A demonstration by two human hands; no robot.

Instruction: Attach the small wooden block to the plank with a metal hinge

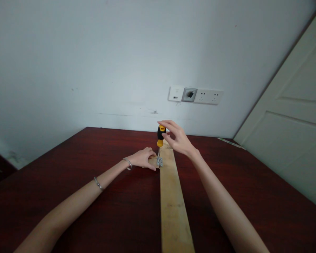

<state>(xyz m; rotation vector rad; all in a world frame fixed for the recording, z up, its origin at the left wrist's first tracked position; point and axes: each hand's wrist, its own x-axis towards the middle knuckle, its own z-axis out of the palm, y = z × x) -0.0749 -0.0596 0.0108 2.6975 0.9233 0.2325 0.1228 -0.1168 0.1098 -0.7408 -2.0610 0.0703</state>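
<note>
A long pale wooden plank [173,200] lies on the dark red table [94,196], running away from me. A small metal hinge [159,161] sits at its left edge, near the far end. My right hand [177,137] grips the black and yellow handle of a screwdriver [160,135] that stands upright with its tip down at the hinge. My left hand [143,158] rests beside the hinge, fingers closed on a small piece of wood next to the plank. Two bracelets circle my left forearm.
A white wall rises right behind the table, with a row of wall sockets [195,95]. A pale door [295,119] stands at the right. A thin strip [230,142] lies at the table's far right corner.
</note>
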